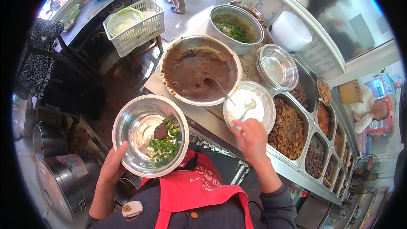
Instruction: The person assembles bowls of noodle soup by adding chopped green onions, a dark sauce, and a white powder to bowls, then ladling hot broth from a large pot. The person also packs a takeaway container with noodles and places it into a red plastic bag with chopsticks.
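My left hand [115, 162] grips the rim of a stainless steel bowl [135, 114], tilted in front of the red apron [197, 194]. Chopped green onions [165, 146] and a lump of brown paste [161, 131] lie against its right side. My right hand [252, 138] holds a metal spoon [249, 108] whose head is in a bowl of white powder or granules [233, 103]. Beyond sits a large basin of thick dark brown sauce [200, 70], with the handle of a ladle [224, 92] sticking out of it.
Nested steel bowls [276, 66] and a pot of chopped greens [235, 31] stand behind. Food trays [287, 127] line the counter at right. A plastic crate [136, 35] rests on a stool at left, above a lidded steel pot [63, 184]. People [370, 109] are farther off.
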Motion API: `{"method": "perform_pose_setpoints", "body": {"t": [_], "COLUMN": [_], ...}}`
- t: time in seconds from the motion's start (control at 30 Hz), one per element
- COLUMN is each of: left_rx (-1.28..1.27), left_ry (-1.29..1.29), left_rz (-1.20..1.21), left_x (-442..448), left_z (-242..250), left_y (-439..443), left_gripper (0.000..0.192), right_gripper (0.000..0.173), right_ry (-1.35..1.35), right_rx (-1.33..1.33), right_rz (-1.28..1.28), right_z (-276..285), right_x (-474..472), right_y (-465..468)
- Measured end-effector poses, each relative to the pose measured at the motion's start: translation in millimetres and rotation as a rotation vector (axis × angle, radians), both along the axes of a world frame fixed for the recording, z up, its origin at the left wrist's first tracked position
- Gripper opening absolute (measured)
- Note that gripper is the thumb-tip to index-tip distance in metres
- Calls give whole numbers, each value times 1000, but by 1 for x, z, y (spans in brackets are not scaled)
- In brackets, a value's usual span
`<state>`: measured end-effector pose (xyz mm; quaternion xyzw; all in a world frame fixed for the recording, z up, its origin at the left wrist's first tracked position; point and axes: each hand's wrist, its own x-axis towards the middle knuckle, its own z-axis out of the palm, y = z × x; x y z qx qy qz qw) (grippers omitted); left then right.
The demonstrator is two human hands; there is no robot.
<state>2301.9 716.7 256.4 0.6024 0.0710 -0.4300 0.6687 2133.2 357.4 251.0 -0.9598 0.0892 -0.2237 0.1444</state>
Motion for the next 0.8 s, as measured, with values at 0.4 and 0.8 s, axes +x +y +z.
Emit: {"method": "perform_pose_setpoints", "body": {"t": [0.4, 0.8], "left_rx": [-43, 136], "left_ry": [18, -162], "left_rz": [-28, 37], "left_x": [-75, -112], "left_z": [-2, -11], "left_y": [-54, -81], "left_gripper": [42, 42], "right_gripper": [20, 27], "right_ry": [-373, -460], "right_rx": [622, 1033], "right_rz": [-502, -353], "right_z": [-2, -39], "right_x": [-44, -83], "right_y": [-72, -27]}}
